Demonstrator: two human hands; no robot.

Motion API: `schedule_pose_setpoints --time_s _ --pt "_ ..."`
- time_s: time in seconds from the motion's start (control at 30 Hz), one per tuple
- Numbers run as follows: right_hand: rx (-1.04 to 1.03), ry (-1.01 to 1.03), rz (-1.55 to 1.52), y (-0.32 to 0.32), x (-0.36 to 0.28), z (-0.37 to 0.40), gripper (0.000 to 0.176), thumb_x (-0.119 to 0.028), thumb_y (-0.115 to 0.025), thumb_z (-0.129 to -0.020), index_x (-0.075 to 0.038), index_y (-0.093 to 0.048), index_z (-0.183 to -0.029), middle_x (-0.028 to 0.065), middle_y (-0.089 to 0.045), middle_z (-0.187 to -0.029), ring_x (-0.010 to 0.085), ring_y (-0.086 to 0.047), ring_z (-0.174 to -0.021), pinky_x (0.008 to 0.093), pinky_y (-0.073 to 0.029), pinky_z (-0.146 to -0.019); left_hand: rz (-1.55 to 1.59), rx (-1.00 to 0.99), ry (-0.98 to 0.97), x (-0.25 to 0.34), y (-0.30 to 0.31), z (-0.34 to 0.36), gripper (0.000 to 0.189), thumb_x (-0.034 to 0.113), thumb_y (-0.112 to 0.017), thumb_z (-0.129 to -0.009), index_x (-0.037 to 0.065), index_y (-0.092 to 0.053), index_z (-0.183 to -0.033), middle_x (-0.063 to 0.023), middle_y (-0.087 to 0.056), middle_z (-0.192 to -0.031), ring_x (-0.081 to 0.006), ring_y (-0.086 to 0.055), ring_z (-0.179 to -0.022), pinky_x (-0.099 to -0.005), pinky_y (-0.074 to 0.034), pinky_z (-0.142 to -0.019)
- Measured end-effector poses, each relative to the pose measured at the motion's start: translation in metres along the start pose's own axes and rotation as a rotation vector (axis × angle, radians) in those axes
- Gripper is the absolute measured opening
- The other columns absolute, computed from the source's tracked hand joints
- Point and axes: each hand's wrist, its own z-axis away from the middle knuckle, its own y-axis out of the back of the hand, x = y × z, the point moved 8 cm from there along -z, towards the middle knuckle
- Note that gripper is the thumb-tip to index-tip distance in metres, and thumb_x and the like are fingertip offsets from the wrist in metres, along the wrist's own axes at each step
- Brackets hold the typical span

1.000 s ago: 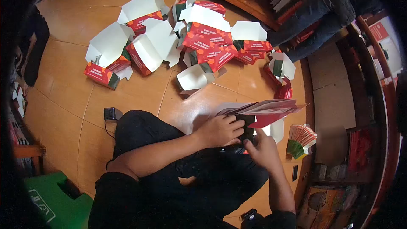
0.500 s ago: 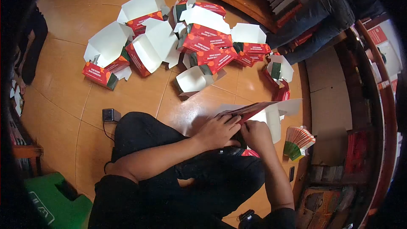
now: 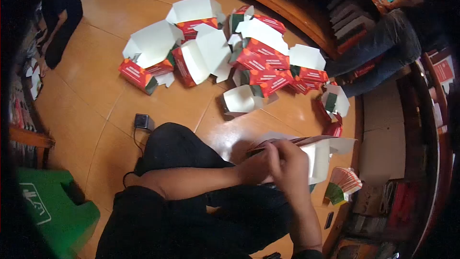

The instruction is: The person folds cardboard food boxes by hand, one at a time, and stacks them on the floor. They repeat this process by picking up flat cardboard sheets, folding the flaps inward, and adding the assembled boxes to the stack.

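A partly folded cardboard box (image 3: 315, 163), with a white inside and a raised flap, stands close in front of my lap. At the box's near left side my left hand (image 3: 256, 167) is closed on the cardboard, its fingertips largely hidden. My right hand (image 3: 291, 163) is over the left one, between me and the box. Motion blurs its bent fingers, and I cannot tell whether they grip anything. Beyond my knees lies a pile of red and white boxes (image 3: 263, 55), several with their lids up. One open box (image 3: 242, 100) sits nearest to me.
To the right are a fanned stack of printed cards (image 3: 342, 186), a phone-like dark object (image 3: 329, 220) and shelves. A black power adapter (image 3: 142, 121) lies by my left knee, near a green stool (image 3: 57, 211). Another person's legs (image 3: 378, 48) are at upper right; someone sits at upper left.
My right hand has come up and back toward my left hand, crossing in front of it. The view has shifted, so the floor scene sits farther right and lower.
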Motion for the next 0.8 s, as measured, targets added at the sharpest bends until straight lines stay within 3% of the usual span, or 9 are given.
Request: schedule_pose_setpoints --time_s 0.1,0.3,0.37,0.4,0.47,0.5,0.57,0.67,0.8 --pt "-0.099 0.125 0.052 -0.077 -0.033 -0.044 0.018 -0.019 -0.064 -0.087 -0.001 -0.067 -0.088 0.0147 -0.067 -0.088 0.0325 -0.067 -0.081 0.0420 -0.053 -0.068 -0.315 0.260 -0.266 -0.016 -0.031 0.011 0.044 0.025 -0.061 -0.088 0.000 -0.052 -0.123 -0.0249 -0.046 -0.135 -0.0422 -0.043 -0.127 -0.0491 -0.030 -0.111" --pt "0.077 0.288 0.892 -0.205 0.028 -0.100 0.019 -0.022 -0.061 -0.085 -0.010 -0.074 -0.090 0.0120 -0.069 -0.094 0.0257 -0.068 -0.087 0.0493 -0.040 -0.091 -0.239 0.337 -0.190 -0.008 -0.014 0.010 0.047 0.028 -0.053 -0.098 0.002 -0.042 -0.135 -0.0209 -0.037 -0.146 -0.0353 -0.033 -0.139 -0.0484 -0.028 -0.113" --pt "-0.526 -0.059 0.854 -0.229 0.075 -0.108 0.023 -0.025 -0.057 -0.086 -0.013 -0.075 -0.091 0.0103 -0.070 -0.094 0.0223 -0.068 -0.091 0.0511 -0.032 -0.098 -0.187 0.278 -0.073 0.008 -0.004 0.016 0.046 0.024 -0.057 -0.096 -0.001 -0.044 -0.132 -0.0239 -0.042 -0.140 -0.0374 -0.037 -0.135 -0.0456 -0.029 -0.112" --pt "-0.523 -0.049 0.864 -0.218 0.067 -0.113 0.023 -0.025 -0.057 -0.086 -0.013 -0.075 -0.091 0.0103 -0.070 -0.094 0.0223 -0.068 -0.091 0.0511 -0.032 -0.098 -0.189 0.291 -0.076 0.017 -0.011 0.018 0.046 0.024 -0.057 -0.096 -0.001 -0.044 -0.132 -0.0239 -0.042 -0.140 -0.0374 -0.037 -0.135 -0.0456 -0.029 -0.112" --pt "-0.513 0.065 0.769 -0.175 0.025 -0.112 0.022 -0.023 -0.056 -0.088 -0.013 -0.074 -0.096 0.0099 -0.070 -0.095 0.0256 -0.068 -0.092 0.0502 -0.033 -0.099 0.806 0.355 0.437 -0.016 -0.044 0.024 0.047 0.024 -0.060 -0.094 -0.003 -0.043 -0.129 -0.0213 -0.046 -0.130 -0.0306 -0.041 -0.128 -0.0441 -0.034 -0.107" --pt "-0.521 0.061 0.780 -0.156 0.014 -0.106 0.022 -0.023 -0.056 -0.088 -0.013 -0.074 -0.096 0.0099 -0.070 -0.095 0.0256 -0.068 -0.092 0.0502 -0.033 -0.099 0.821 0.357 0.434 -0.013 -0.045 0.027 0.047 0.024 -0.060 -0.094 -0.003 -0.043 -0.129 -0.0213 -0.046 -0.130 -0.0306 -0.041 -0.128 -0.0441 -0.034 -0.107" --pt "-0.210 0.261 0.568 -0.101 -0.035 -0.102 0.021 -0.015 -0.055 -0.086 -0.012 -0.070 -0.101 0.0104 -0.070 -0.096 0.0264 -0.066 -0.095 0.0488 -0.035 -0.099 0.002 0.464 0.287 0.006 -0.020 0.036 0.037 0.022 -0.062 -0.092 0.001 -0.048 -0.119 -0.0140 -0.052 -0.111 -0.0222 -0.052 -0.106 -0.0378 -0.043 -0.092" --pt "-0.079 0.421 0.348 -0.031 -0.066 -0.084 0.017 -0.008 -0.063 -0.080 -0.011 -0.067 -0.096 0.0095 -0.067 -0.094 0.0282 -0.063 -0.098 0.0486 -0.038 -0.098 0.585 0.330 0.604 -0.026 -0.029 0.034 0.027 0.023 -0.062 -0.090 0.004 -0.053 -0.106 -0.0098 -0.055 -0.096 -0.0166 -0.055 -0.089 -0.0324 -0.046 -0.080" --pt "0.057 0.582 0.083 0.045 -0.075 -0.064 0.023 0.009 -0.068 -0.070 -0.006 -0.063 -0.086 0.0108 -0.062 -0.100 0.0309 -0.059 -0.103 0.0403 -0.046 -0.089 0.798 0.490 0.794 -0.056 -0.006 0.025 0.017 0.020 -0.059 -0.091 0.004 -0.056 -0.089 -0.0038 -0.056 -0.071 -0.0142 -0.055 -0.063 -0.0318 -0.047 -0.063"
